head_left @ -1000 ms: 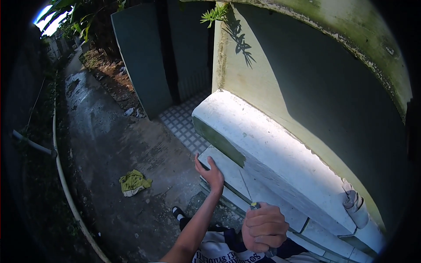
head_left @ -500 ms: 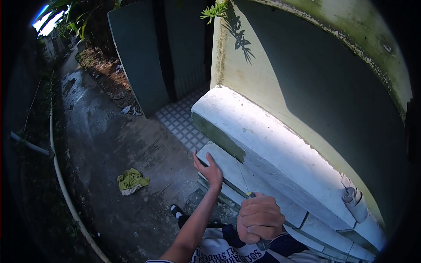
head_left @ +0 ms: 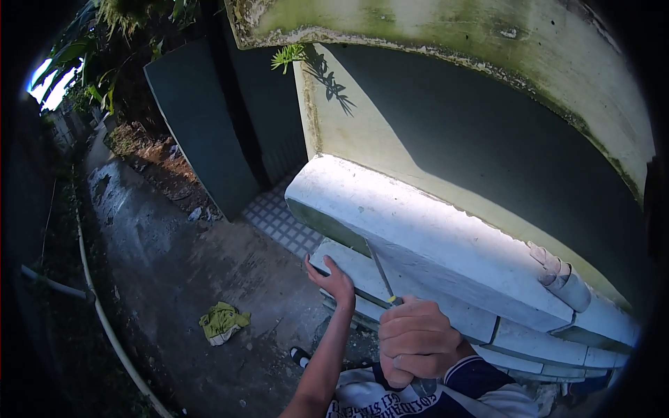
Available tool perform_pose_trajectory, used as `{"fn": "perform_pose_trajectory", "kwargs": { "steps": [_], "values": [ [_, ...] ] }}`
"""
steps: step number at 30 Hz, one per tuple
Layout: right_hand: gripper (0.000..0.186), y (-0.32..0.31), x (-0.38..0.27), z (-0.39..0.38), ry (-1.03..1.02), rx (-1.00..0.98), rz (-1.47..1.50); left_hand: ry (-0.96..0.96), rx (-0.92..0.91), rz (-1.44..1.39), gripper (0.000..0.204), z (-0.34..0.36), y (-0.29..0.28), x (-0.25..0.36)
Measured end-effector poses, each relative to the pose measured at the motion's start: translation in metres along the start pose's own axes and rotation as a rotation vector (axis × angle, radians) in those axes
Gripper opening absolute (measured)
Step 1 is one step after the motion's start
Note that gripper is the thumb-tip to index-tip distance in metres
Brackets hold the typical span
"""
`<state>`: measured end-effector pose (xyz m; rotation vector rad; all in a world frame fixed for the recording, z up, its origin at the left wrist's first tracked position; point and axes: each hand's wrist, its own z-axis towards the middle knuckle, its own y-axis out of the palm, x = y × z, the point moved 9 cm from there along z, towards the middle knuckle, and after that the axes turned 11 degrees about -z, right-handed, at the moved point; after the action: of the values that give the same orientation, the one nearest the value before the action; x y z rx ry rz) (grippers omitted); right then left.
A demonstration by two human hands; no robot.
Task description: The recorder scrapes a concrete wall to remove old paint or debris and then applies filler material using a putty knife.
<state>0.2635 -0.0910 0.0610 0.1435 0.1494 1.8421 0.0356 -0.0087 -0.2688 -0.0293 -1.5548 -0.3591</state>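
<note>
My right hand [head_left: 419, 338] is wrapped round the handle of a long, thin metal tool [head_left: 382, 273] with a yellow band. The tool’s tip meets the vertical face of a white ledge [head_left: 394, 205], by a green patch [head_left: 324, 219] on that face. My left hand [head_left: 336, 280] has its fingers apart, resting at the end of a lower white slab [head_left: 341, 252], thumb toward the top surface. More white slabs [head_left: 529, 341] form steps below the ledge at the right.
A rolled grey object [head_left: 564, 279] sits on the ledge. A yellow-green rag [head_left: 223, 320] lies on the concrete path [head_left: 167, 265] at left, beside pale pipes [head_left: 115, 334]. A dark panel [head_left: 191, 122], checked tile floor [head_left: 275, 230] and mossy overhang [head_left: 439, 24] stand beyond.
The view has tilted, showing more of the mossy overhang. My right hand and tool have shifted left and up along the ledge’s face. My left hand stays at the slab end.
</note>
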Motion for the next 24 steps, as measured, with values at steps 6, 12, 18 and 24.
{"fn": "perform_pose_trajectory", "kwargs": {
  "steps": [6,12,18,24],
  "values": [
    [0.017,-0.004,-0.019,0.011,-0.012,-0.227,0.122,-0.009,-0.033,0.000,0.056,-0.008,0.007,-0.002],
    [0.018,-0.008,-0.024,0.018,0.076,-0.233,0.134,-0.013,-0.012,-0.026,0.057,-0.008,0.009,0.003],
    [0.016,0.014,-0.001,0.015,0.154,-0.377,0.004,0.024,-0.040,-0.008,0.058,0.007,0.010,-0.006],
    [0.014,0.007,0.008,0.023,0.153,-0.374,0.001,-0.214,-0.127,-0.415,0.056,0.029,-0.031,-0.051]
  ]
}}
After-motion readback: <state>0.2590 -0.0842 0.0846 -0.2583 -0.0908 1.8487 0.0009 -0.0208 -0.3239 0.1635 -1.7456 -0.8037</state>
